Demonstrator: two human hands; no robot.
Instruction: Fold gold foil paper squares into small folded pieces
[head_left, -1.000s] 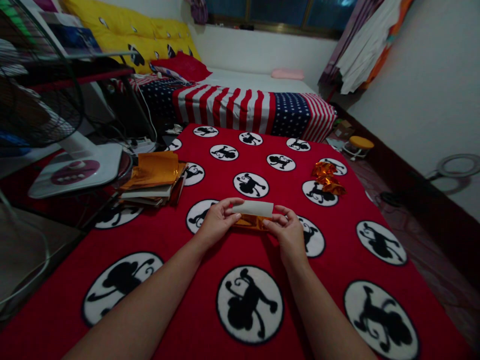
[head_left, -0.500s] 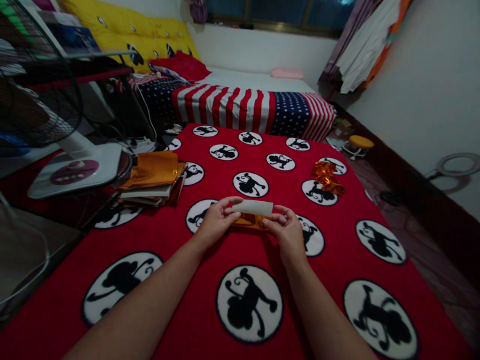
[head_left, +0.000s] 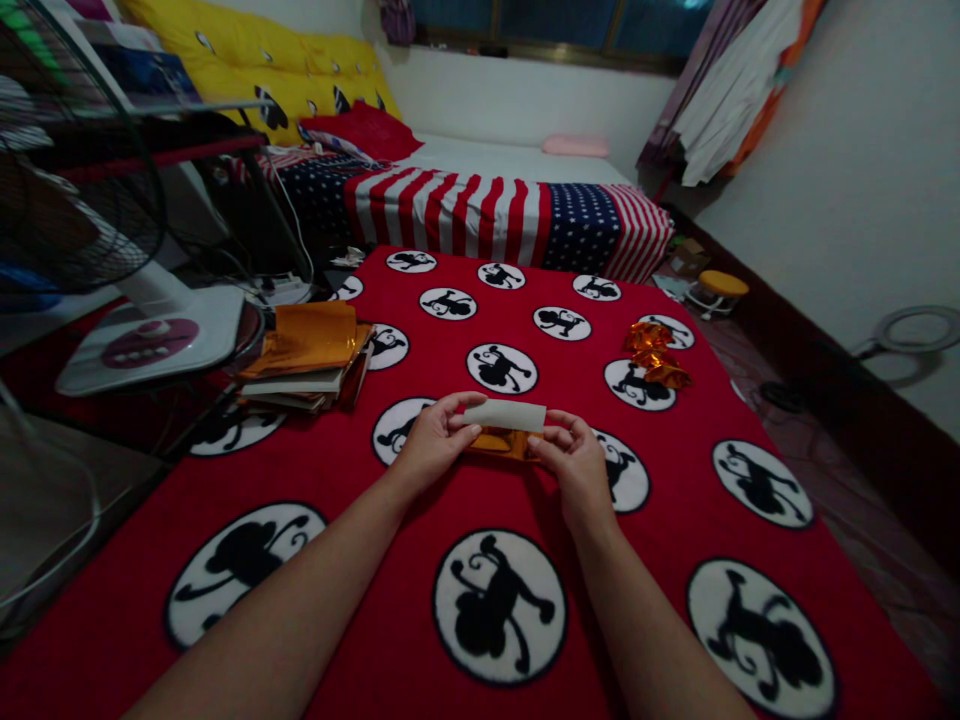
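Between my hands is a sheet of gold foil paper (head_left: 501, 440), bent so that its pale underside shows as a strip along the top and its shiny gold face below. My left hand (head_left: 439, 438) pinches the left end between thumb and fingers. At the right end, my right hand (head_left: 571, 455) grips it the same way, thumb in front. Both hands are low over the red monkey-print cloth (head_left: 652, 620). Ahead on the left lies a stack of gold foil paper sheets (head_left: 311, 345). Folded, crumpled-looking gold pieces (head_left: 656, 353) rest ahead on the right.
An electric fan (head_left: 157, 330) stands at the left beside a small desk with cables. Beyond the cloth is a bed with a stars-and-stripes cover (head_left: 480, 210). A yellow-topped stool (head_left: 720, 284) and a cardboard box (head_left: 688, 258) are on the floor at the right.
Almost nothing differs. Both hands keep hold of the sheet in the same place, and the gold face tilts slightly between them.
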